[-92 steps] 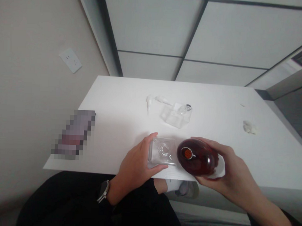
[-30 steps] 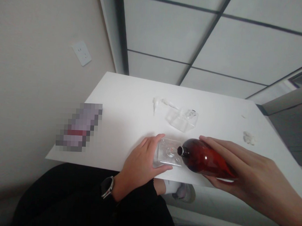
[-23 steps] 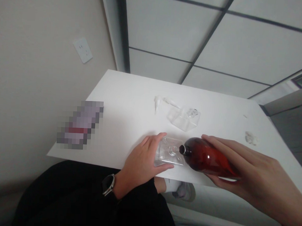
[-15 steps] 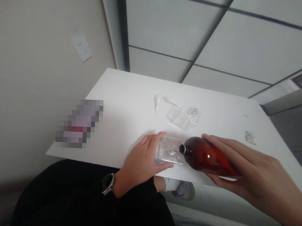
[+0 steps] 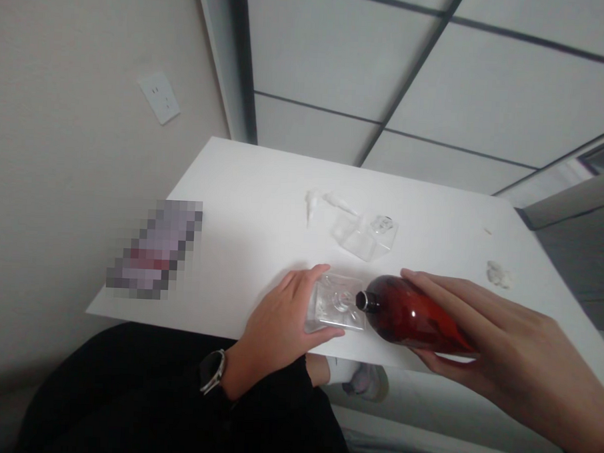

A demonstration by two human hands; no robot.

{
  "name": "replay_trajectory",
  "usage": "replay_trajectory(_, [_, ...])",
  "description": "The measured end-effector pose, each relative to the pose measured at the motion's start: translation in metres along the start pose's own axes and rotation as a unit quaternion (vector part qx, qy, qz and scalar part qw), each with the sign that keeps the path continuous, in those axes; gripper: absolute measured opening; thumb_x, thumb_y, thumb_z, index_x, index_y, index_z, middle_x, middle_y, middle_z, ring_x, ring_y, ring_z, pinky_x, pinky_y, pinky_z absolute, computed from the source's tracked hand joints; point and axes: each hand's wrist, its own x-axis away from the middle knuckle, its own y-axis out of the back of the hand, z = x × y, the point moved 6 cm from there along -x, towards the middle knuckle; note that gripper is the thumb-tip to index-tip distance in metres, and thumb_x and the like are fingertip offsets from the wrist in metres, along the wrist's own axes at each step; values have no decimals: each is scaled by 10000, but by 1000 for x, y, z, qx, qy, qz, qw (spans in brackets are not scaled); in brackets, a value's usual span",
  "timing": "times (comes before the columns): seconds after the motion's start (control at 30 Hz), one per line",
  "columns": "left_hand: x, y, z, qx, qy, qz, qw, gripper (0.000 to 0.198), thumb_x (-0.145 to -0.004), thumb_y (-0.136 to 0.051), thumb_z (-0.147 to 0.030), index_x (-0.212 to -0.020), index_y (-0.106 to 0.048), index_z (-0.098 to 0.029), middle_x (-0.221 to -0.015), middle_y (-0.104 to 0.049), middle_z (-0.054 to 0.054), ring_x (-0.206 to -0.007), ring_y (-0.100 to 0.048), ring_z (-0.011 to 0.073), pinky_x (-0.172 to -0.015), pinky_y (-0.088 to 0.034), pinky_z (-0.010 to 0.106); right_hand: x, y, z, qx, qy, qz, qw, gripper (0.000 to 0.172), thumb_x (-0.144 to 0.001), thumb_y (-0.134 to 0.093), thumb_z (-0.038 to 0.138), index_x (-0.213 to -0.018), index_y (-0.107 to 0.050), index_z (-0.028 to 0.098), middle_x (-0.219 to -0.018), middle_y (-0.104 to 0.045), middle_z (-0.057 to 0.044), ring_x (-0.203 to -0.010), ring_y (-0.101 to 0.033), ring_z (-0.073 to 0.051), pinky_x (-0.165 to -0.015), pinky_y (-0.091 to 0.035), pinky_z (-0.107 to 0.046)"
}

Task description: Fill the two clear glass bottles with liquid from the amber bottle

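In my right hand [image 5: 497, 335] is a reddish-brown bottle [image 5: 413, 315], tipped over so that its dark open neck points left. The neck's mouth is over the right side of a clear square bottle [image 5: 336, 301] on the table; whether liquid runs out cannot be made out. Thumb and fingers of my left hand [image 5: 282, 319] grip that clear bottle from its left side. Just beyond it lies a second clear container [image 5: 364, 236], angular and on its side. Two white pump heads [image 5: 311, 207] with narrow tips lie behind, near that container.
The white table [image 5: 243, 197] bears a pixelated flat item [image 5: 155, 247] at its left edge. A crumpled whitish scrap [image 5: 499, 274] lies to the right. Panelled doors [image 5: 319, 60] stand behind the table, and a wall with a socket [image 5: 159, 98] is at left.
The whole view has shifted slightly. Both hands keep their grips, and the brown bottle stays tilted by the clear one with hardly any movement.
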Motion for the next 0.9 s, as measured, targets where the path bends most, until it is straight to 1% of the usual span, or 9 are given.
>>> replay_trajectory(0.17, [-1, 0, 1, -4, 2, 1, 1000, 901, -838, -917, -391, -1538, -384, -199, -1485, -631, 173, -1378, -615, 361, -1154, -535, 550, -1, 2, 1, -1, 6, 0, 1000, 583, -1068, -494, 411, -1605, -431, 193, -1286, -758, -166, -985, -798, -311, -706, -669, -406])
replay_trajectory(0.37, [-1, -2, 2, -2, 3, 4, 1000, 915, -830, -922, -391, -1541, -377, -206, -1491, -628, 172, -1376, -614, 372, -1151, -532, 587, -2, 3, 2, 9, 7, 0, 1000, 547, -1092, -447, 462, -1558, -481, 178, -1286, -761, -168, -1003, -798, -304, -725, -663, -399])
replay_trajectory(0.47, [-1, -2, 1, -1, 0, 3, 1000, 907, -831, -921, -378, -1537, -379, -201, -1492, -631, 174, -1371, -620, 365, -1153, -535, 581, -3, 5, 3, 17, 12, -4, 1000, 506, -1092, -459, 430, -1513, -516, 155, -1275, -767, -169, -997, -799, -298, -727, -659, -391])
replay_trajectory(0.57, [0, -1, 1, -1, -1, 0, 1000, 908, -826, -925, -379, -1536, -387, -202, -1492, -633, 174, -1373, -620, 363, -1155, -537, 564, -5, 6, 4, 21, 16, -4, 1000, 487, -1091, -462, 411, -1483, -537, 131, -1261, -770, -179, -986, -801, -301, -698, -651, -385])
replay_trajectory(0.7, [0, -1, 2, 2, 0, 0, 1000, 913, -826, -923, -392, -1544, -394, -194, -1504, -623, 182, -1390, -609, 373, -1162, -532, 563, -5, 8, 2, 25, 17, -6, 1000, 495, -1085, -476, 407, -1487, -538, 126, -1265, -767, -186, -987, -800, -312, -692, -649, -397])
replay_trajectory(0.9, [0, -2, 2, 6, -5, 0, 1000, 916, -829, -922, -400, -1542, -383, -198, -1500, -622, 183, -1384, -608, 370, -1153, -534, 572, -5, 11, 1, 26, 18, -3, 999, 507, -1067, -523, 375, -1513, -529, 133, -1278, -764, -165, -967, -799, -287, -697, -660, -381])
